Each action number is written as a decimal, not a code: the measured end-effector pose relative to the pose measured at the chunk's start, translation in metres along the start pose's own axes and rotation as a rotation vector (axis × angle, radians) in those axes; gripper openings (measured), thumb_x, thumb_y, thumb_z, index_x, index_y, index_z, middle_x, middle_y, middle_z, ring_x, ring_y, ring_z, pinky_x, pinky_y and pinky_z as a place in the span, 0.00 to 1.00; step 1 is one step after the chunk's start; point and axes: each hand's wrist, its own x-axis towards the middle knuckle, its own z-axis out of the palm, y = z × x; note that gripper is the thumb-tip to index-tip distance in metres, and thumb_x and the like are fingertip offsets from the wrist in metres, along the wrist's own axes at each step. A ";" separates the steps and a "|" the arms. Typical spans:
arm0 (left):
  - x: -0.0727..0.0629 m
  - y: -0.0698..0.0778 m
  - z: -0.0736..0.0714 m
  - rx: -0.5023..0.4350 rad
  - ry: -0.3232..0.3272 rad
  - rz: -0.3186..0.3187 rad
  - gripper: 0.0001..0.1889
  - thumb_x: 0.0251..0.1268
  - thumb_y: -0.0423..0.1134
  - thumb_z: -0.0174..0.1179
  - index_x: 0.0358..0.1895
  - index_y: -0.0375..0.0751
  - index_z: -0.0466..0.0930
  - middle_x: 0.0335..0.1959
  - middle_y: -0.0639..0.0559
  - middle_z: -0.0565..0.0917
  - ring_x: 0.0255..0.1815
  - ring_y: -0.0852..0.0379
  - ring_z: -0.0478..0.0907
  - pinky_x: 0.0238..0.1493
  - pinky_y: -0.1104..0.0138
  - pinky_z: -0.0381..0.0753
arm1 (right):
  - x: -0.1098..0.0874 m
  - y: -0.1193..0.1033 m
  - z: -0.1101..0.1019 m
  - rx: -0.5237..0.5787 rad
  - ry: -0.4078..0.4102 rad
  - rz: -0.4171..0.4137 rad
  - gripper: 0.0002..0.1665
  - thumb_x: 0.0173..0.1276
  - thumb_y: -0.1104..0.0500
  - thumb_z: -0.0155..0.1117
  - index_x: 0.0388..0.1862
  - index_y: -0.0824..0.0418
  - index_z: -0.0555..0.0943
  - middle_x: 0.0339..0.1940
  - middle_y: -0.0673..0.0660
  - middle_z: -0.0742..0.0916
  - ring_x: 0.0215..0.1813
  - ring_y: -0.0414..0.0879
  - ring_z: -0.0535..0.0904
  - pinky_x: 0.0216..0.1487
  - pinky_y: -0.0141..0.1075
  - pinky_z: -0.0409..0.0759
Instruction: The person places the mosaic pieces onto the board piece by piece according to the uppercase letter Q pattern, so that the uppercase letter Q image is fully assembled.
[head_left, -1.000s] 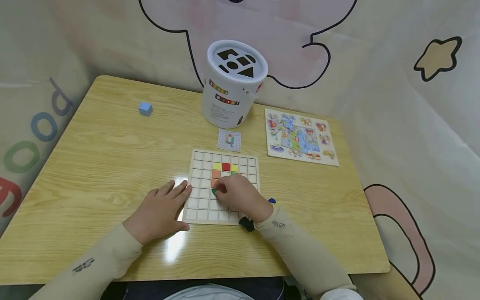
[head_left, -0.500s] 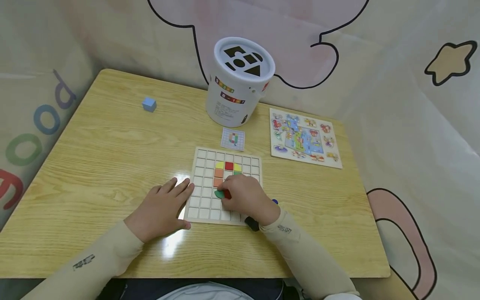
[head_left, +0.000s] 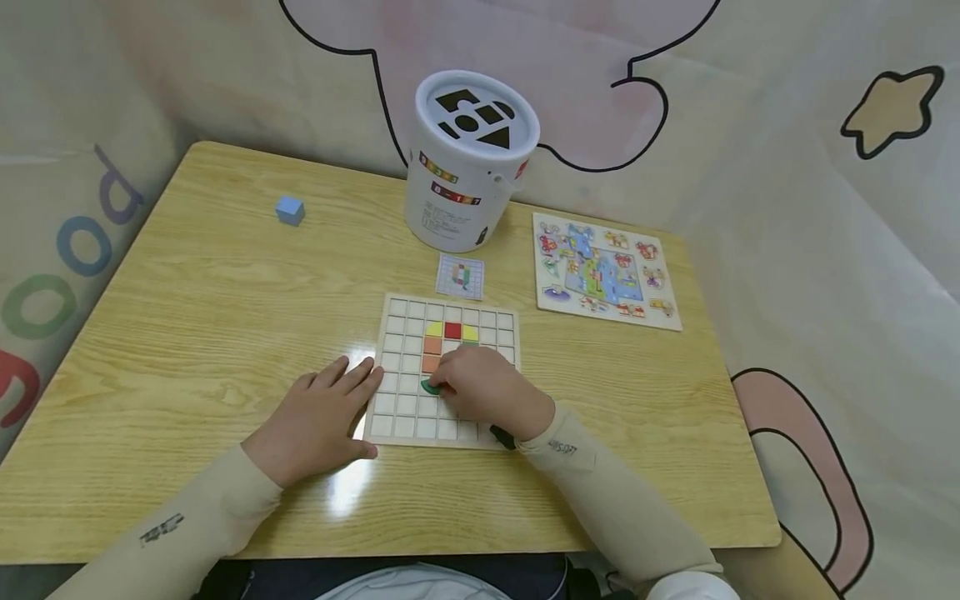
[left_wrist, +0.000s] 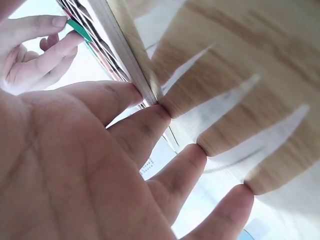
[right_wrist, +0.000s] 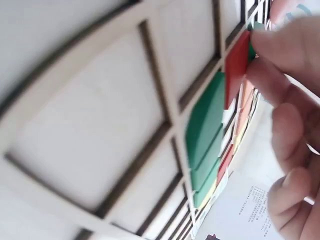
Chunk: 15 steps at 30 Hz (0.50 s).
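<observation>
A wooden grid board (head_left: 397, 406) lies on the table. My right hand (head_left: 491, 387) is over its middle and pinches a small green tile (head_left: 428, 387) with rounded edge between thumb and index finger; the left wrist view also shows this green tile (left_wrist: 79, 30) at the fingertips. Yellow, orange and red tiles sit in cells above, among them a red tile (head_left: 452, 331). Beside the pinching fingers, the right wrist view shows another red tile (right_wrist: 236, 67) and a row of green tiles (right_wrist: 205, 120). My left hand (head_left: 318, 421) lies with fingers spread, fingertips at the board's left edge.
A pattern card (head_left: 460, 277) lies behind the board. Farther back stands a white bucket (head_left: 453, 200) with shaped holes in its lid. An animal puzzle board (head_left: 607, 271) is at the right, and a blue cube (head_left: 290, 211) at the back left of the table.
My right hand has shifted slightly over the same cells, still with the green tile. The red tile beside the fingertips, seen half a second ago, is now hidden in the head view. My left hand stays put.
</observation>
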 end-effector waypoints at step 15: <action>-0.005 -0.004 -0.001 -0.030 0.022 -0.010 0.54 0.58 0.65 0.76 0.81 0.36 0.67 0.80 0.37 0.69 0.78 0.29 0.64 0.65 0.34 0.72 | 0.009 -0.006 -0.004 -0.160 0.057 -0.079 0.04 0.74 0.53 0.75 0.37 0.48 0.92 0.34 0.43 0.86 0.36 0.39 0.81 0.38 0.36 0.81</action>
